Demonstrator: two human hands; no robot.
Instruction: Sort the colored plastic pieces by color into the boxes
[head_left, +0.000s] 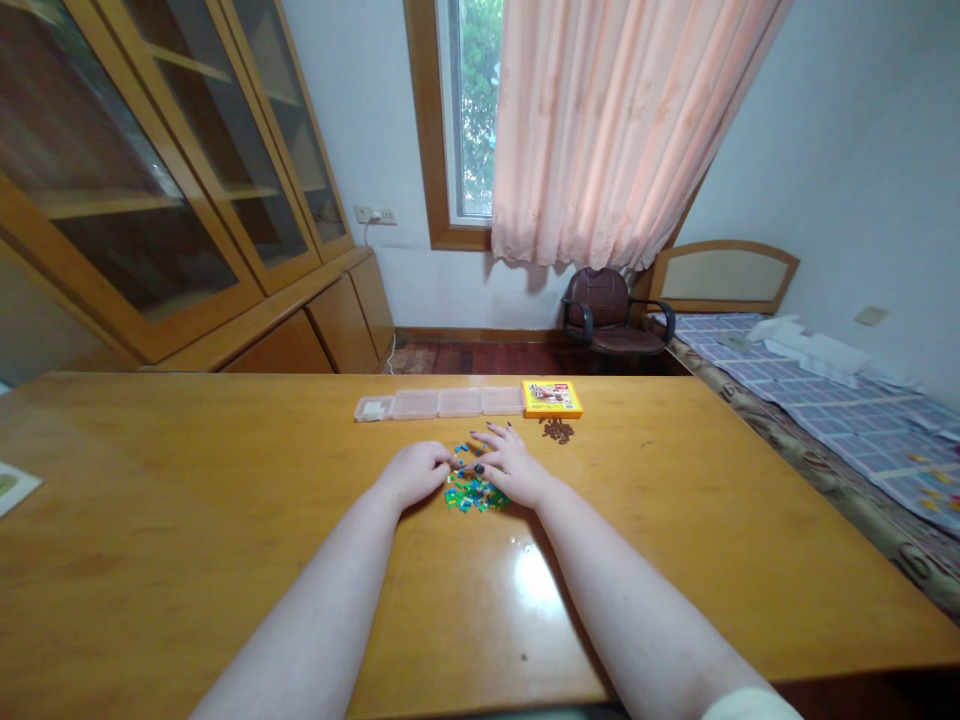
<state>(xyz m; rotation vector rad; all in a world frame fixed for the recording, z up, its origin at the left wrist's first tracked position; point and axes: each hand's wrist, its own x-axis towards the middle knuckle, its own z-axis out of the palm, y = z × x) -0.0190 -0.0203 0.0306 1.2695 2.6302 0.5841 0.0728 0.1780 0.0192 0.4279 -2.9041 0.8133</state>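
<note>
A loose pile of small green, blue, yellow and white toy pieces [471,497] lies on the wooden table [225,520] between my hands. At its left edge is my left hand [418,474], fingers curled and pressed together; whatever they hold, if anything, is too small to make out. Over the pile's right side my right hand [516,470] rests with its fingers spread, dark nails showing, and partly covers some pieces. Just beyond that hand lies a smaller heap of brown pieces [556,431], apart from the coloured pile.
Beyond the pile stand a row of clear plastic trays [459,403] and a yellow box [553,399] at their right end. Paper [16,487] lies at the table's left edge. A chair [611,315], a bed [817,400] and a glass-door cabinet [247,285] surround the table.
</note>
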